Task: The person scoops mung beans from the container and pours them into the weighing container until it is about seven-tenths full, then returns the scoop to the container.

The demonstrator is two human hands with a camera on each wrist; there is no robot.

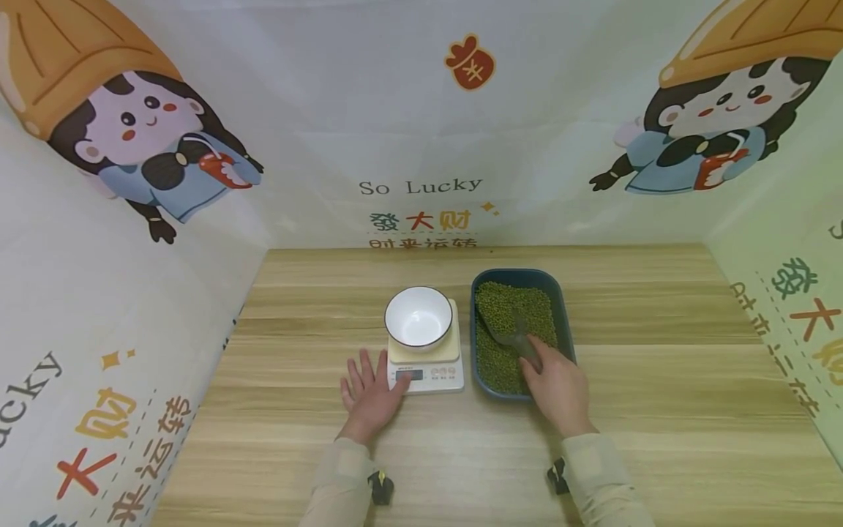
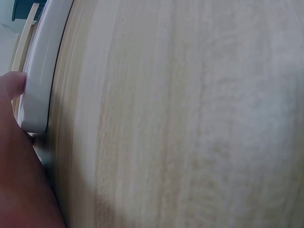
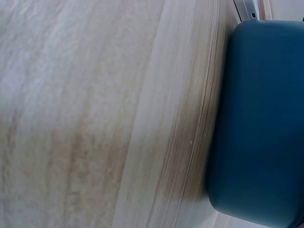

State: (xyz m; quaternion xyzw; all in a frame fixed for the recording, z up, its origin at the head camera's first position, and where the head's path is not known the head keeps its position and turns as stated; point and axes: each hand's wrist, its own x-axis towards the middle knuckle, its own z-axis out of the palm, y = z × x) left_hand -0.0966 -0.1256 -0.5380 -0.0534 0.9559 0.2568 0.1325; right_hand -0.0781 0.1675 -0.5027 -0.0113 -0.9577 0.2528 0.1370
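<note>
A white bowl (image 1: 418,316) with a dark rim stands on the cream platform of a white kitchen scale (image 1: 431,385). My left hand (image 1: 375,395) rests at the scale's left front corner, fingers spread and thumb on the front panel by the display. In the left wrist view, the thumb lies on the scale's edge (image 2: 40,85). My right hand (image 1: 560,384) grips the handle of a grey scoop (image 1: 508,339), whose front end is down among small green beans (image 1: 510,300). They fill much of a blue tub (image 1: 568,322), whose outer wall fills the right wrist view's right side.
The scale and tub stand side by side on a wood-grain table (image 1: 658,351), with a narrow gap between them. Printed cloth walls (image 1: 316,146) rise behind the table and on both sides.
</note>
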